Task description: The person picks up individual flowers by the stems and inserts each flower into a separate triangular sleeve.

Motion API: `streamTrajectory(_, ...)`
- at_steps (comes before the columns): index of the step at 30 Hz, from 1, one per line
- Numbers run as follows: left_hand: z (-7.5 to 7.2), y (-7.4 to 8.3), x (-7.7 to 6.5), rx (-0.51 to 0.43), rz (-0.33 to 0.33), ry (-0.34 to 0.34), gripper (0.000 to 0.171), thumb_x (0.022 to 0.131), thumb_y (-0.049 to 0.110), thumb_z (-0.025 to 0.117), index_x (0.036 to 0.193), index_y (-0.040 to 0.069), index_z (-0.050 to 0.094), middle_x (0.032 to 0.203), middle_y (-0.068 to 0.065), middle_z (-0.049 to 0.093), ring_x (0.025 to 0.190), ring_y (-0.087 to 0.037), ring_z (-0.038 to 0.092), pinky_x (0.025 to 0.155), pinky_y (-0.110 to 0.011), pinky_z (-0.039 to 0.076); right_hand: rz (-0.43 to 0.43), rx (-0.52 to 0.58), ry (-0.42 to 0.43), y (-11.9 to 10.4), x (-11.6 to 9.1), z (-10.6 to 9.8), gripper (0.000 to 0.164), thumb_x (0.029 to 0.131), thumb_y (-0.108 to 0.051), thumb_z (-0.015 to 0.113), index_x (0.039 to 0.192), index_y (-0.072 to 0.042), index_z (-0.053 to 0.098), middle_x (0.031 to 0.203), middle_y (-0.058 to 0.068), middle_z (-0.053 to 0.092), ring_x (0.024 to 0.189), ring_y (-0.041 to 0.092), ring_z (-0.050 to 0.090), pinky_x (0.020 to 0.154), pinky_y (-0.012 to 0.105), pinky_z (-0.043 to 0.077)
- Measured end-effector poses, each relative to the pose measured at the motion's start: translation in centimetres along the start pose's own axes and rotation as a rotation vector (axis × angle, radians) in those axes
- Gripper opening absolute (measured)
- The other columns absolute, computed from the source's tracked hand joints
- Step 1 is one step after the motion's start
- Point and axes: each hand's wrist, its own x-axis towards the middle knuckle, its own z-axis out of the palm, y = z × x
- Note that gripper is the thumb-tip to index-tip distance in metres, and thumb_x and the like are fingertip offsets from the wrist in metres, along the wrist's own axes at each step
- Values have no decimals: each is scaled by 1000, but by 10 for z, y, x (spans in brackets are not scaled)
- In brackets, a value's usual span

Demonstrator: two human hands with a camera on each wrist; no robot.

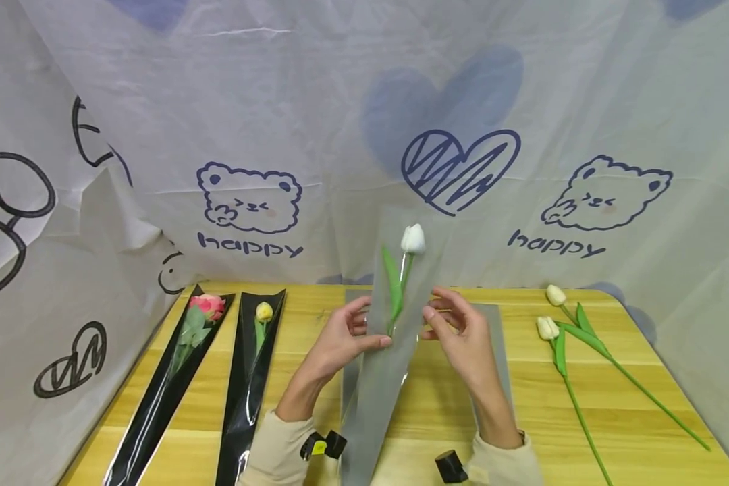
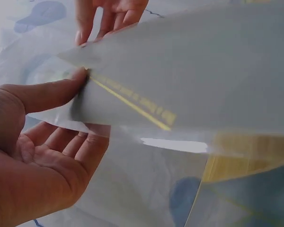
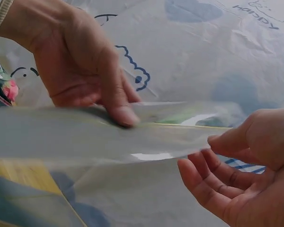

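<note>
A clear-fronted grey flower sleeve point(image 1: 373, 398) is held up, tilted, with a white tulip point(image 1: 413, 239) and its green leaf inside. My left hand point(image 1: 343, 341) grips its left side, thumb across the front and fingers behind. On the opposite edge, my right hand point(image 1: 464, 337) pinches the film lightly between thumb and fingertips. In the left wrist view the sleeve point(image 2: 203, 71) shows a gold line with blurred lettering. The right wrist view has the left thumb point(image 3: 123, 113) pressed on the film, and the tulip's stem is mostly hidden by the grey part.
Two black sleeves lie at left, one with a pink flower point(image 1: 209, 307), one with a yellow tulip point(image 1: 264, 312). At right, two loose white tulips point(image 1: 548, 328) lie on the wooden table point(image 1: 522, 459). More grey wrapping point(image 1: 495, 331) lies beneath my hands. A printed cloth point(image 1: 352, 135) hangs behind.
</note>
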Motion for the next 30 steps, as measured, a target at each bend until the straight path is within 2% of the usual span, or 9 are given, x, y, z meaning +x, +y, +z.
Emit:
streamTrajectory(3,-14,-1,0,-1,-45,37,72,84,-11,76,148,-5,45,126,-29,66,106,-33,70,85,-42,58,10,-14,22,2,1,-10,34,100,1,63,134,7,61,108,26,65,87,19,70,72,33,60)
streamTrajectory(6,-37,-6,-4,25,-106,86,76,84,-13,75,152,-2,41,128,-30,63,106,-34,69,85,-43,58,47,-27,83,2,2,-24,32,102,-3,63,133,2,63,110,23,66,90,21,70,74,33,60)
streamTrajectory(10,-70,-19,-11,124,-196,162,77,85,-14,74,152,0,40,125,-30,64,100,-33,68,81,-43,58,104,-39,169,2,3,-43,31,102,-6,64,132,1,64,107,15,67,92,21,70,74,31,60)
streamTrajectory(12,-82,-26,-14,182,-237,198,79,84,-14,75,152,-2,37,124,-32,63,98,-33,68,80,-43,58,126,-42,207,2,3,-53,30,101,-7,65,130,1,65,105,11,67,91,18,70,74,29,60)
streamTrajectory(14,-90,-34,-17,229,-271,205,84,83,-14,76,154,-4,32,127,-35,59,100,-37,67,81,-47,58,141,-29,238,3,3,-61,30,101,-6,66,129,2,66,102,8,67,89,16,70,73,29,60)
streamTrajectory(18,-100,-48,-21,312,-357,203,85,82,-12,78,152,-4,31,127,-36,57,102,-40,65,80,-49,57,180,-8,281,7,1,-78,30,99,-6,68,128,0,67,101,5,68,88,14,70,72,27,59)
streamTrajectory(24,-109,-57,-27,315,-452,170,68,83,-13,77,137,-1,37,104,-23,66,78,-27,66,66,-42,56,240,13,346,14,-3,-103,29,98,-3,68,127,-1,67,101,6,67,85,12,70,70,27,59)
streamTrajectory(27,-111,-54,-28,367,-496,171,66,86,-6,79,137,-4,39,106,-25,64,77,-27,67,66,-41,57,261,12,388,16,-5,-115,28,98,-3,68,126,-3,67,100,4,68,84,10,70,69,26,59)
streamTrajectory(30,-112,-42,-32,490,-537,185,68,91,7,78,144,-10,39,115,-32,61,82,-33,70,73,-44,59,279,20,422,15,-7,-124,27,98,-2,67,125,-5,68,98,1,68,82,9,70,68,25,59)
